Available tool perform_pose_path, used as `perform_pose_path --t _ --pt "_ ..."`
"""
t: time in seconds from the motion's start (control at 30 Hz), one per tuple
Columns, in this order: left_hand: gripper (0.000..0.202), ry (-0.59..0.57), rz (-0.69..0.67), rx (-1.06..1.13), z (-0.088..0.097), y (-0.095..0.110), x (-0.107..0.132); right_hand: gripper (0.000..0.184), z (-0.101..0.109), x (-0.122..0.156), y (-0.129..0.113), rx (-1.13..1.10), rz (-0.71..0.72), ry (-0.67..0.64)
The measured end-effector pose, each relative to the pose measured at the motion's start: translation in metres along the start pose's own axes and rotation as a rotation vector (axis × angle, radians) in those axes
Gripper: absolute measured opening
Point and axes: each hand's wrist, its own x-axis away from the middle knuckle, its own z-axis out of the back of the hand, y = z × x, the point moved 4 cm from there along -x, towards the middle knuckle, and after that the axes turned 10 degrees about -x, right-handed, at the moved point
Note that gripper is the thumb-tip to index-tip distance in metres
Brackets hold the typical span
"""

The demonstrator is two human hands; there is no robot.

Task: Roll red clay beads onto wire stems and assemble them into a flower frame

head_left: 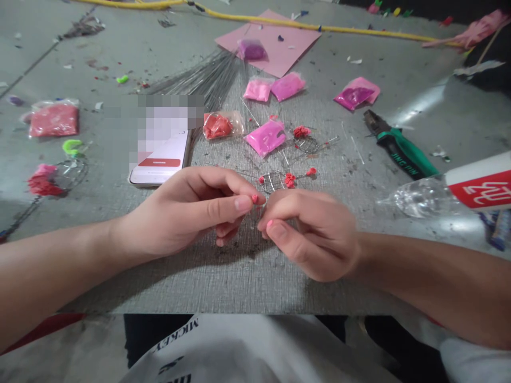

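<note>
My left hand (195, 207) pinches a small pink bit of modelling clay (254, 199) between thumb and forefinger. Close beside it, my right hand (313, 231) is closed, with another tiny pink bit of clay (270, 223) between thumb and curled forefinger. Just beyond the fingertips lies a bent wire piece (273, 180) carrying red clay blobs; the hands partly cover it. A second wire piece (307, 144) with a red clay flower (302, 131) rests farther back. An opened packet of pink clay (266, 137) lies left of that piece.
A lit phone (159, 154) lies left, near a red clay packet (54, 119) and a wire loop with a red flower (44, 183). Pliers (399, 146) and a plastic bottle (423, 196) are right. Behind are thin wires (199, 74), pink packets (287, 86) and a yellow cable (255, 18).
</note>
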Motion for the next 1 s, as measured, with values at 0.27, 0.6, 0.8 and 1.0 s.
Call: perform_pose_path --t 0.27,0.6,0.8,1.0 --pt "0.008 0.009 0.084 0.034 -0.001 -0.005 -0.001 0.018 0.0 0.0 0.001 -0.001 -0.037 0.031" --pt "0.007 0.044 0.032 -0.04 -0.002 -0.001 0.003 0.022 -0.002 0.001 0.004 0.016 -0.083 0.061" --pt "0.005 0.125 -0.173 -0.301 -0.002 0.013 0.004 0.022 -0.002 -0.001 0.003 0.033 -0.099 0.064" --pt "0.008 0.162 -0.293 -0.421 -0.006 0.02 0.002 0.021 -0.002 -0.002 0.002 0.03 -0.102 0.057"
